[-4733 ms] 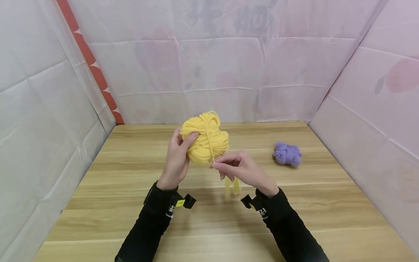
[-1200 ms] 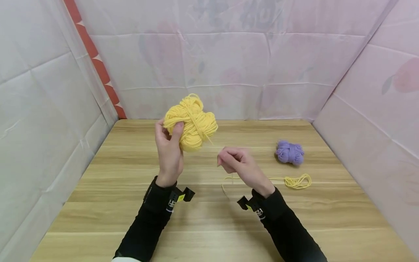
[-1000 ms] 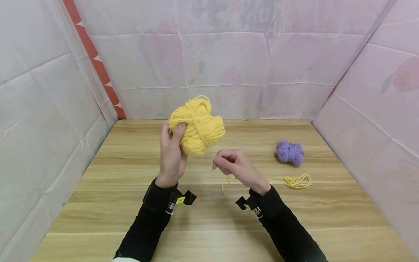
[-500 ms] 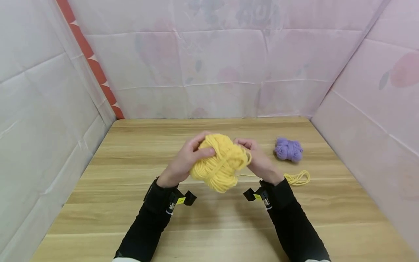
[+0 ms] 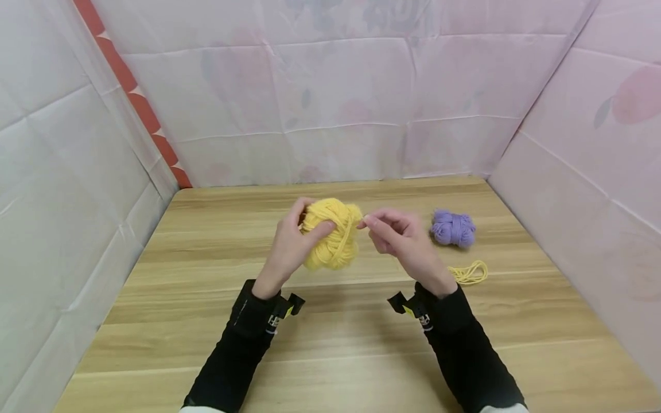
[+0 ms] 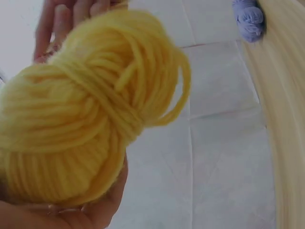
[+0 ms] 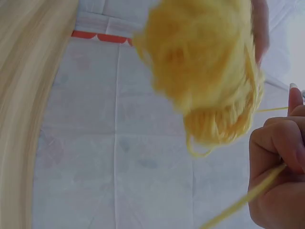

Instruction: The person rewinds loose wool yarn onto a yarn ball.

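My left hand (image 5: 291, 246) grips a ball of yellow yarn (image 5: 333, 246), its thumb across the front, above the middle of the table. In the left wrist view the yellow yarn ball (image 6: 81, 119) shows a band of strands round its waist and a loose loop at one end. Just right of the ball, my right hand (image 5: 403, 238) pinches a thin strand between thumb and forefinger. In the right wrist view a yellow yarn strand (image 7: 243, 202) runs out of the curled fingers of the right hand (image 7: 279, 162), and a thinner stretch leads to the ball.
A small purple yarn ball (image 5: 453, 229) lies at the right of the wooden table (image 5: 310, 355). Nearer, a looped bundle of yellow yarn (image 5: 471, 273) rests partly behind the right wrist. White cloth walls (image 5: 335, 97) stand at the back and sides.
The yellow bundle, earlier hanging near my right hand, now lies on the table at right. My left hand has lowered and turned the ball; my right hand has come up beside it.
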### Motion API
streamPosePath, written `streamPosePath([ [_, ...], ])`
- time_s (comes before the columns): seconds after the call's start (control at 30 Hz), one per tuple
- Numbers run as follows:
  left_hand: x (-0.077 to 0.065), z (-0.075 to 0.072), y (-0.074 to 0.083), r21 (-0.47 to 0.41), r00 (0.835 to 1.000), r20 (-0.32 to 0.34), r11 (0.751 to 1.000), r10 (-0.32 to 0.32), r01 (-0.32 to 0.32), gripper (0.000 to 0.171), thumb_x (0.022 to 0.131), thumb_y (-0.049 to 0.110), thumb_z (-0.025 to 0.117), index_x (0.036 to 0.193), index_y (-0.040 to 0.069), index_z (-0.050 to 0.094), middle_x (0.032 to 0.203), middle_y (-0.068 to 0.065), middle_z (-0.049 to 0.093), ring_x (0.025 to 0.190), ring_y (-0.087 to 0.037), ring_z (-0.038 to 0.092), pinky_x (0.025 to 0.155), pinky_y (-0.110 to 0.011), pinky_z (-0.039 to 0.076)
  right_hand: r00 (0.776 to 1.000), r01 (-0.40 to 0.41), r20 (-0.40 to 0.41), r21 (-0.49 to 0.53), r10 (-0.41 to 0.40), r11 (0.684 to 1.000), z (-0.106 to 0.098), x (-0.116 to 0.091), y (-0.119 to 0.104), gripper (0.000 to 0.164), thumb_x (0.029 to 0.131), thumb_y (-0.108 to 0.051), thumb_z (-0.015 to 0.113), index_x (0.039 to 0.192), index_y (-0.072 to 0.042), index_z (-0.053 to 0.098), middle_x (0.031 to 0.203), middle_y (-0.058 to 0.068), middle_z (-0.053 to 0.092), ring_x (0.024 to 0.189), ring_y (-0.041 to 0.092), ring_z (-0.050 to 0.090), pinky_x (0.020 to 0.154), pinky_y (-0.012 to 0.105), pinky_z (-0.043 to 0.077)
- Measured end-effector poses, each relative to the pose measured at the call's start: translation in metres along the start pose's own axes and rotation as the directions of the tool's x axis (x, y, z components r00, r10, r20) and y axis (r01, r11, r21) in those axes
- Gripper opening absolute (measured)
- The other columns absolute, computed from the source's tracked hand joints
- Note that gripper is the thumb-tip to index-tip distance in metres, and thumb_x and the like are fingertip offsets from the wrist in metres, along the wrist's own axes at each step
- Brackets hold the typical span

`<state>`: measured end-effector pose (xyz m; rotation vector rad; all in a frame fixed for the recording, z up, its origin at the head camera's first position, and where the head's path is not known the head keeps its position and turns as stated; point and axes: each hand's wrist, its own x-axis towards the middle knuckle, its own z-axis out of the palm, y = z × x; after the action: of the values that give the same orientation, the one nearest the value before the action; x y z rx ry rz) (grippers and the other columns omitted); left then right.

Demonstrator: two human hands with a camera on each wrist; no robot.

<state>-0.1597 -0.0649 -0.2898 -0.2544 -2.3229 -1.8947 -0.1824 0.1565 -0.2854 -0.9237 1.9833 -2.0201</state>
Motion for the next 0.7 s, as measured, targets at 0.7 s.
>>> streamPosePath([
  [0.7,-0.001,-0.003,0.005,-0.645,0.987,-0.156,0.752,0.044,-0.136,0.016,0.100,0.009,0.049,0.115,0.011,0.043,0.124,-0.005,0.050,0.115,-0.019,0.053,0.093,-0.026,0.051,0.978,0.030,0.206,-0.260,0.025,0.965,0.027,0.006,0.016,0.017,0.097,-0.012,0.057,0.098,-0.005,0.072,0.057,0.000,0.046,0.048,0.007,0.042,0.042,0.023,0.037],
])
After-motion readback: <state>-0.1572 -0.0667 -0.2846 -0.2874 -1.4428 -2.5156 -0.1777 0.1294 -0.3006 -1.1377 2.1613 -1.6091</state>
